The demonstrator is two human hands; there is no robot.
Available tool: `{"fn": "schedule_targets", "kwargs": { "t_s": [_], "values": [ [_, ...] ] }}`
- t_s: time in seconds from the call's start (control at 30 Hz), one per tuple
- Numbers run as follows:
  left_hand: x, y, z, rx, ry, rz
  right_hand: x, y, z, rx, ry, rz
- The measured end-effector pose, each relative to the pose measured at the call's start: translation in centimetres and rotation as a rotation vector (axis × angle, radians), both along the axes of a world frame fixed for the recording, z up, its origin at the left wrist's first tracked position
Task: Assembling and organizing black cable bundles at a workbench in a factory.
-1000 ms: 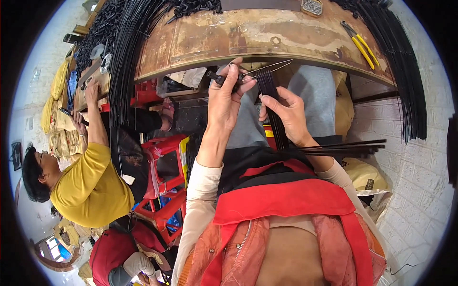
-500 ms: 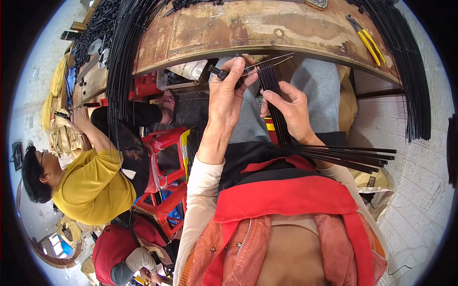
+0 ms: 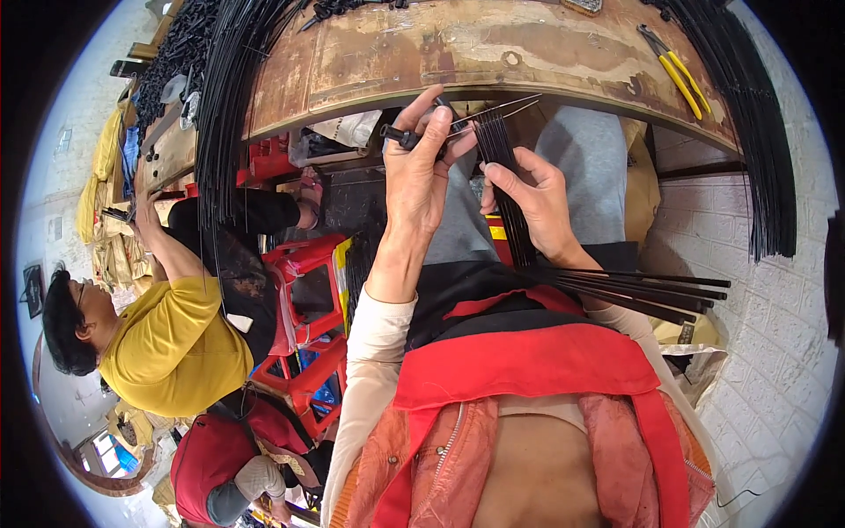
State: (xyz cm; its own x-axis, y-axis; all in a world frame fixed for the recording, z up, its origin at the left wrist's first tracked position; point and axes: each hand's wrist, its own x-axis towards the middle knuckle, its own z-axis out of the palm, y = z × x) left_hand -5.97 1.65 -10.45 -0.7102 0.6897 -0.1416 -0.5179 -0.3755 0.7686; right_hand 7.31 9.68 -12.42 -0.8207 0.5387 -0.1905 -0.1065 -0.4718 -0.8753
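Observation:
My left hand [image 3: 412,187] is closed around a black double-knobbed tool [image 3: 403,137], its thumb pressed on it and its index finger raised. Two thin metal prongs [image 3: 519,106] reach from this tool toward the right, across the top of a bunch of thin black strands [image 3: 495,141]. Strand ends sit at or between the prongs; exactly how they are threaded is too fine to make out. My right hand [image 3: 533,192] pinches the bunch a little lower, between thumb and fingers. The strands hang down toward my lap.
Several thicker black rods [image 3: 647,289] lie across my lap. Ahead is a worn wooden bench [image 3: 378,62] with yellow-handled pliers [image 3: 679,77]. Long black strands drape over it at left [image 3: 224,114] and right [image 3: 764,167]. A person in yellow [image 3: 180,343] works beside red stools [image 3: 308,308].
My left index finger has lifted away from the tool and stretched upward. The right hand and the strands have barely moved. The person in yellow has shifted slightly.

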Motion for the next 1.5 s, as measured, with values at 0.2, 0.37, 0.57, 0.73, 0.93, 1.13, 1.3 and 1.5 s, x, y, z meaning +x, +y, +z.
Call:
{"fn": "schedule_targets", "kwargs": {
  "t_s": [0.2,0.37,0.57,0.73,0.93,1.13,1.3,1.5],
  "values": [
    [0.0,0.1,-0.2,-0.026,-0.016,0.018,0.0,-0.1,0.1,-0.002,0.009,0.002],
    [0.2,0.1,-0.3,-0.044,-0.048,0.032,0.0,-0.1,0.0,0.002,0.012,0.001],
    [0.3,0.2,-0.4,-0.044,-0.054,0.013,0.0,-0.1,0.4,0.015,0.010,0.002],
    [0.2,0.0,-0.8,-0.043,-0.049,0.020,-0.2,-0.3,0.3,0.044,0.000,-0.022],
    [0.2,-0.1,-0.4,-0.060,-0.019,0.018,-0.2,-0.4,0.5,0.073,-0.002,-0.012],
    [0.8,-1.0,0.5,-0.038,-0.107,-0.065,-0.2,-0.5,0.2,0.074,0.004,-0.013],
    [1.5,-1.6,0.7,-0.103,0.020,-0.038,0.1,-0.7,0.5,0.117,-0.045,0.013],
    [1.3,-1.3,0.5,-0.049,-0.027,-0.046,0.1,0.4,2.0,0.094,-0.042,0.026]
  ]
}}
